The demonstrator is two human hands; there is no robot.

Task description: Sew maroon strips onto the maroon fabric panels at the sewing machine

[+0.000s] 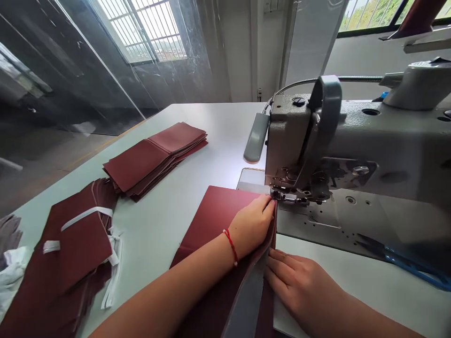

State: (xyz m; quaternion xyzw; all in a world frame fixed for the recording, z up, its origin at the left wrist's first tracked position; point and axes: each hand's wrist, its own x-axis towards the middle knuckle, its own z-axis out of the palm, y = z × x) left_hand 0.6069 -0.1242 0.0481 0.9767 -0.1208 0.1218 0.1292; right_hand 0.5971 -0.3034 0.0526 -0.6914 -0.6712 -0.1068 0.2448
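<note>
A maroon leather-like panel (221, 206) lies on the table with its right edge at the needle area of the sewing machine (299, 141). My left hand (252, 220), a red string bracelet at its wrist, presses the panel, its closed fingertips at the edge right by the presser foot (282, 196). Closer to me, my right hand (299, 281) has its fingers together against the same edge, gripping the layers there. Between the hands the edge curls up and shows a grey underside (252, 291). The tips of the right fingers are partly hidden by the material.
A stack of folded maroon panels (155, 150) lies at the back left. More maroon pieces (77, 249) with white strips sit at the near left. Blue-handled scissors (405, 260) rest at the right on the machine bed. A grey lamp-like part (256, 138) hangs beside the machine head.
</note>
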